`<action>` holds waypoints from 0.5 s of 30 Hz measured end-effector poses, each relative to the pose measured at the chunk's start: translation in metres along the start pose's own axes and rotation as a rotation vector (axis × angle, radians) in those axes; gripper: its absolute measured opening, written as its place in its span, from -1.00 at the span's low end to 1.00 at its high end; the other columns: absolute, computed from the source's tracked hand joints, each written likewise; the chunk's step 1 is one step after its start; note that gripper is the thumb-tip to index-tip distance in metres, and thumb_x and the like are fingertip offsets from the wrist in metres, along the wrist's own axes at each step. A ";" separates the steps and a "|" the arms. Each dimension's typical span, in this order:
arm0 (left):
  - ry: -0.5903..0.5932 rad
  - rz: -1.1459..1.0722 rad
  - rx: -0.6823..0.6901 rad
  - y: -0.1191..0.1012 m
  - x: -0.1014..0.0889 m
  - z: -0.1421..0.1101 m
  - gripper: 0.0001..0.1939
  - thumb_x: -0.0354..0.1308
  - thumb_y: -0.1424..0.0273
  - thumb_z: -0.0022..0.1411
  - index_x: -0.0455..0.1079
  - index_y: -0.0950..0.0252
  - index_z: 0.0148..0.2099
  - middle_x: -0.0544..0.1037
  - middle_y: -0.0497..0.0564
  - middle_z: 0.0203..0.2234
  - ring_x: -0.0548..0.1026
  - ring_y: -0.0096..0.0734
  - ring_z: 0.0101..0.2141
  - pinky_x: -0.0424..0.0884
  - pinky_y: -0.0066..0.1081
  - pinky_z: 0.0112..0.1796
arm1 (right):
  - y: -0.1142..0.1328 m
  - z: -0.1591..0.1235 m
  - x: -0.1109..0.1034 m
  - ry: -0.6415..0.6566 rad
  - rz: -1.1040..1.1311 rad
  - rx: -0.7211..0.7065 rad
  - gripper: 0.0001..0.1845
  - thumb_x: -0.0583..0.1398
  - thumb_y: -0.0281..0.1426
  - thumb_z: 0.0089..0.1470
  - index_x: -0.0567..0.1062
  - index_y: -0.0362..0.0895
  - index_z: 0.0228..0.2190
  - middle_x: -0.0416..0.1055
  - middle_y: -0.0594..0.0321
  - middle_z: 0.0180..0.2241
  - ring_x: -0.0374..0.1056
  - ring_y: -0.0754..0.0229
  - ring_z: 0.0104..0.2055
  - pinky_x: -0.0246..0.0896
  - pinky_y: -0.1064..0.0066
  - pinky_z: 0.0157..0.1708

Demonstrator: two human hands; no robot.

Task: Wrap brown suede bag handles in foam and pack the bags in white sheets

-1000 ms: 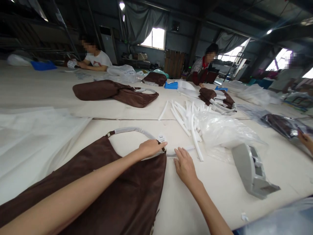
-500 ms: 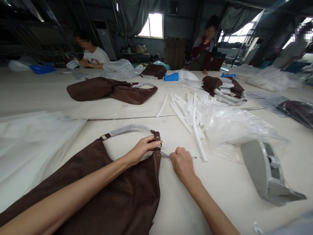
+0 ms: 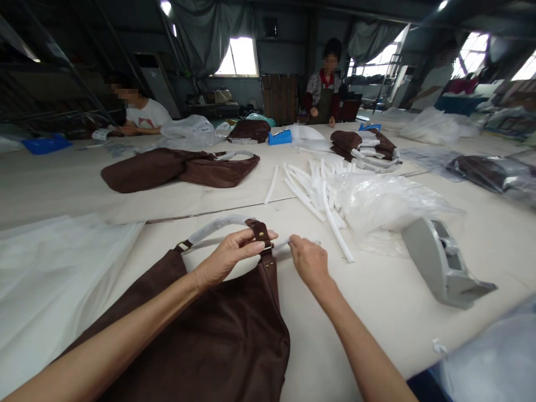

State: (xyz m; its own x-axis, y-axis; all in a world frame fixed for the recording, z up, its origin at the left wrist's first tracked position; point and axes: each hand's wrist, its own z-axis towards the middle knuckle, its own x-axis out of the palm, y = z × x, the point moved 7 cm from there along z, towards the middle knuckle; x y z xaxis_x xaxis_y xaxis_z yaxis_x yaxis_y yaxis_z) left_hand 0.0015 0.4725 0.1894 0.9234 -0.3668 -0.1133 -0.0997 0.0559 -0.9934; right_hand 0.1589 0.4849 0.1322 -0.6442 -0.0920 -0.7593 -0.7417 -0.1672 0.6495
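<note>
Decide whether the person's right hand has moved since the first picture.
Yes, slightly left: the right hand is farther from the near end of the long white strip.

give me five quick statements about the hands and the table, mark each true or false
1. The left hand holds a strap end of the brown bag. True.
2. The right hand lies flat with spread fingers. False: that hand pinches a thin pale strip.
3. White sticks lie beside clear plastic. True.
4. The grey holder stands left of the brown bag. False: the holder is to the bag's right.
5. Pale wrapping covers part of the bag's handle. True.
</note>
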 end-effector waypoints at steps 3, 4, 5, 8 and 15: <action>0.035 0.048 0.011 -0.004 0.000 -0.009 -0.62 0.25 0.16 0.19 0.53 0.19 0.01 0.43 0.06 0.16 0.35 -0.03 0.14 0.22 -0.15 0.19 | 0.015 0.021 -0.018 -0.041 0.134 -0.057 -0.67 0.16 -0.22 0.27 0.44 -0.14 -0.02 0.42 0.11 -0.04 0.41 0.12 -0.10 0.37 0.19 -0.11; 0.040 0.078 0.020 -0.006 -0.001 -0.010 -0.61 0.24 0.14 0.20 0.52 0.18 0.03 0.41 0.05 0.19 0.33 -0.02 0.16 0.21 -0.15 0.19 | 0.023 0.028 -0.020 -0.050 0.182 -0.081 -0.64 0.18 -0.21 0.25 0.42 -0.15 0.00 0.40 0.11 -0.01 0.40 0.10 -0.08 0.38 0.15 -0.09; 0.041 0.128 0.034 -0.008 -0.003 -0.010 -0.59 0.23 0.13 0.21 0.51 0.17 0.05 0.40 0.05 0.19 0.31 -0.01 0.17 0.18 -0.14 0.21 | 0.031 0.033 -0.018 -0.054 0.230 -0.104 -0.62 0.19 -0.21 0.24 0.42 -0.16 0.01 0.39 0.12 0.00 0.40 0.08 -0.07 0.39 0.13 -0.09; 0.001 0.361 0.087 -0.015 -0.012 -0.006 -0.54 0.20 0.07 0.21 0.51 0.17 0.07 0.47 0.06 0.12 0.29 0.02 0.17 0.08 -0.07 0.26 | 0.051 0.037 -0.002 -0.045 0.351 -0.153 -0.63 0.19 -0.20 0.24 0.44 -0.19 -0.03 0.43 0.14 -0.07 0.42 0.11 -0.13 0.41 0.18 -0.15; 0.053 0.606 0.076 0.004 -0.015 0.005 -0.44 -0.05 -0.01 0.33 0.37 0.12 0.23 0.49 0.07 0.10 0.29 -0.02 0.17 0.03 -0.12 0.25 | 0.035 0.013 0.053 0.218 0.788 -0.054 -0.61 0.13 -0.12 0.18 0.52 -0.20 -0.31 0.44 0.27 -0.47 0.34 0.22 -0.41 0.25 0.41 -0.38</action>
State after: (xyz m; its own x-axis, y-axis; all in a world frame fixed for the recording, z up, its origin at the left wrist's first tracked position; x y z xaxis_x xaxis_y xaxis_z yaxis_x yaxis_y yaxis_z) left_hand -0.0113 0.4830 0.1874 0.6910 -0.2946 -0.6600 -0.5726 0.3343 -0.7486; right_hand 0.0962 0.4871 0.1147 -0.9176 -0.3905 -0.0747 -0.0725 -0.0205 0.9972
